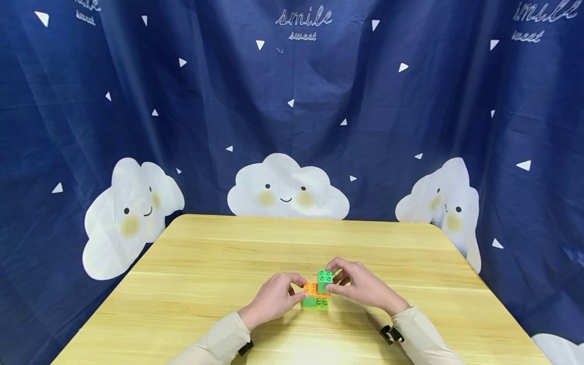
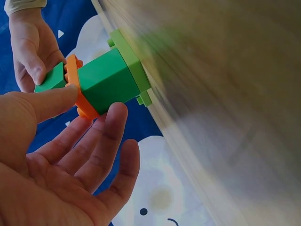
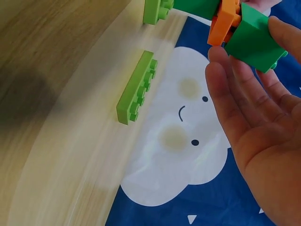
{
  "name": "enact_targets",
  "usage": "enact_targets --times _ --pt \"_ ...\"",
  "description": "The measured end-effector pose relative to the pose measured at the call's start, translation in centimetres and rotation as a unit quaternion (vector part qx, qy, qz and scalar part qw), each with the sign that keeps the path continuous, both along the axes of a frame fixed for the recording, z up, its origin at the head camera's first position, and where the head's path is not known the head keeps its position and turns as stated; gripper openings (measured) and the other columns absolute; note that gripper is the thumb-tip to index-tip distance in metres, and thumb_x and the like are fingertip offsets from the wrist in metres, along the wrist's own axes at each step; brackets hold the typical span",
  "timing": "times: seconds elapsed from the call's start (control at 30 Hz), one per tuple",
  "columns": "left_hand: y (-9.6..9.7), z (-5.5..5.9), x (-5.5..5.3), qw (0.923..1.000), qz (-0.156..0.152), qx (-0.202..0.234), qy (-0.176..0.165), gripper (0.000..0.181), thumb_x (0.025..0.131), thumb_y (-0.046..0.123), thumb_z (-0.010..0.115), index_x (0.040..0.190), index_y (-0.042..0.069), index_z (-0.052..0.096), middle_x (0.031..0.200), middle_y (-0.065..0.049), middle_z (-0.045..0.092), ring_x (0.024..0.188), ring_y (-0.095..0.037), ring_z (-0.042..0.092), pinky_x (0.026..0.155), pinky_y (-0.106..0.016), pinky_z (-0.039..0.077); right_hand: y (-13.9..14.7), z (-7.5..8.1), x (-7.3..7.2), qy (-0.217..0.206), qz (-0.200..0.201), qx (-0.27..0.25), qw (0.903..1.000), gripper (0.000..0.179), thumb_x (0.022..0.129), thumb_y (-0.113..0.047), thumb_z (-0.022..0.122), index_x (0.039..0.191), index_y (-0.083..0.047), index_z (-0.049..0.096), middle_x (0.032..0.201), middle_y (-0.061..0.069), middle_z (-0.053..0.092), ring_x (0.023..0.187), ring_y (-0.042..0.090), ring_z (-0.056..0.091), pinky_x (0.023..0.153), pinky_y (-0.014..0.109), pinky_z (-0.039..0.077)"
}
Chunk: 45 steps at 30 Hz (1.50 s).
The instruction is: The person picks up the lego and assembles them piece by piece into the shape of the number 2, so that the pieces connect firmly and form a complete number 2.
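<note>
A green block point(image 1: 322, 286) is being pinched by the right hand's point(image 1: 362, 287) fingers at the lower centre of the frame, over an orange brick point(image 1: 310, 290) being gripped by the left hand point(image 1: 277, 298), above a light-green base point(image 1: 323, 307).

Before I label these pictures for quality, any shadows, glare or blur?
Head view: pale glare on the table at the bottom edge, soft shadows below the left hand and right hand; left wrist view: table grain looks smeared, faint green tint by the lime brick; right wrist view: dark shadow, far left.
</note>
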<state>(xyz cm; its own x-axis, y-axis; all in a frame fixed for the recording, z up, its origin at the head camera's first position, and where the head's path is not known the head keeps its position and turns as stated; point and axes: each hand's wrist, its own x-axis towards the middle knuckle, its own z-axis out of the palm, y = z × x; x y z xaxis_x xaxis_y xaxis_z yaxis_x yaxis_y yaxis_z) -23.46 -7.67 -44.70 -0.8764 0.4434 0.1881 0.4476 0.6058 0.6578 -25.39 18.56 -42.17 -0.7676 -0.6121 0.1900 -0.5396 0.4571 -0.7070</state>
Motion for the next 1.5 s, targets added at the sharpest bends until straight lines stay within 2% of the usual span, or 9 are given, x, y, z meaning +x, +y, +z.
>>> enact_targets --times 0.53,1.1,1.27,1.4,1.5 --pt "0.03 -0.18 -0.03 1.0 0.005 0.0 -0.003 0.025 0.094 0.026 0.076 0.115 0.012 0.075 0.105 0.003 0.075 0.069 0.001 0.058 0.058 -0.021 0.049 -0.19 0.15 0.21 -0.002 0.013 0.002 0.9999 0.023 0.097 -0.032 0.073 0.111 -0.02 0.059 0.106 -0.002 0.071 0.091 0.012 0.074 0.079 0.026 0.06" --pt "0.03 -0.1 -0.01 1.0 0.005 0.0 -0.003 0.024 0.094 0.026 0.076 0.115 0.013 0.075 0.106 0.002 0.076 0.069 0.001 0.058 0.058 -0.021 0.049 -0.13 -0.19 0.2 0.004 0.018 0.003 0.9998 0.023 0.098 -0.032 0.071 0.108 -0.02 0.054 0.108 -0.001 0.068 0.092 0.012 0.074 0.079 0.024 0.06" --pt "0.08 -0.08 -0.02 1.0 0.003 0.004 -0.008 0.025 0.094 0.026 0.075 0.116 0.012 0.075 0.107 0.0 0.076 0.07 0.001 0.058 0.059 -0.021 0.049 0.25 -0.23 0.33 -0.039 0.022 -0.001 0.999 0.021 0.104 -0.035 0.062 0.114 -0.019 0.053 0.111 0.005 0.068 0.093 0.02 0.074 0.075 0.028 0.06" --pt "0.05 -0.04 -0.02 0.9997 -0.003 0.015 -0.016 0.025 0.095 0.024 0.075 0.116 0.01 0.075 0.11 -0.002 0.075 0.072 0.0 0.059 0.06 -0.021 0.05 0.46 -0.3 0.37 -0.088 0.027 -0.011 0.9957 0.022 0.108 -0.034 0.053 0.121 -0.016 0.05 0.117 0.011 0.065 0.097 0.025 0.073 0.079 0.037 0.061" --pt "-0.01 0.02 -0.06 0.9996 -0.008 0.018 -0.017 0.026 0.095 0.023 0.074 0.117 0.009 0.074 0.11 -0.003 0.074 0.077 -0.003 0.062 0.064 -0.021 0.051 0.4 -0.32 0.3 -0.11 0.03 -0.027 0.9931 0.026 0.108 -0.033 0.054 0.124 -0.013 0.048 0.124 0.014 0.061 0.101 0.025 0.072 0.085 0.039 0.061"
